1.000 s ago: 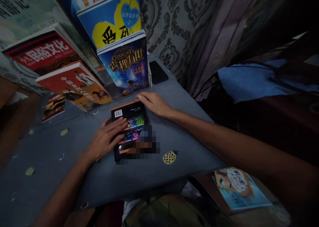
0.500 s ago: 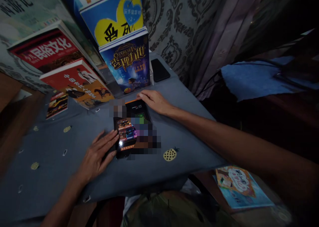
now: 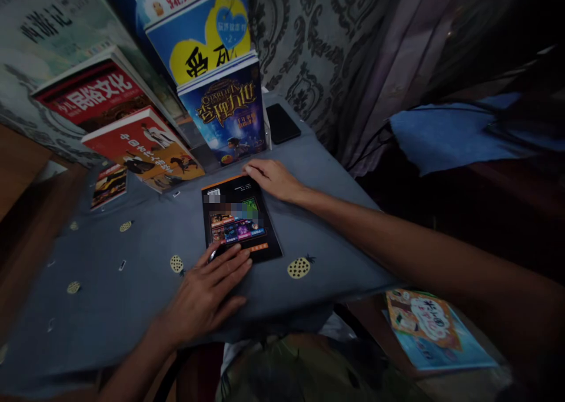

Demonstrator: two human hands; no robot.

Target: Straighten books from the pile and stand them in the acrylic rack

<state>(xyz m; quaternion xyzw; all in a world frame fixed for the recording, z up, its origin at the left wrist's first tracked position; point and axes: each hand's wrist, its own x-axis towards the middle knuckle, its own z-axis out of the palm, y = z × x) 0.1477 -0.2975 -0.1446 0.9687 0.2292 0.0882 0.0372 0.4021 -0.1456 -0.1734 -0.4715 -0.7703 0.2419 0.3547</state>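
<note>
A thin book with a black cover and small colour pictures lies flat on the grey tablecloth; part of it is blurred by a mosaic. My left hand rests over its lower left edge, palm down, fingers stretched out onto the cover. At the upper right corner, my right hand lies with its fingertips on the book's top edge. Its fingers are extended and partly overlap one another. Just beyond this hand stands a blue book with gold lettering.
Blue-and-yellow books stand behind, with red books to the left. A dark phone-like slab lies at the table's back right. Below the right table edge is a light blue picture book. A patterned curtain hangs behind the table.
My left hand has moved right, from the book's left side onto its lower edge. The book's left part, bent and glossy before, now lies flatter. My right hand stays at the top corner.
</note>
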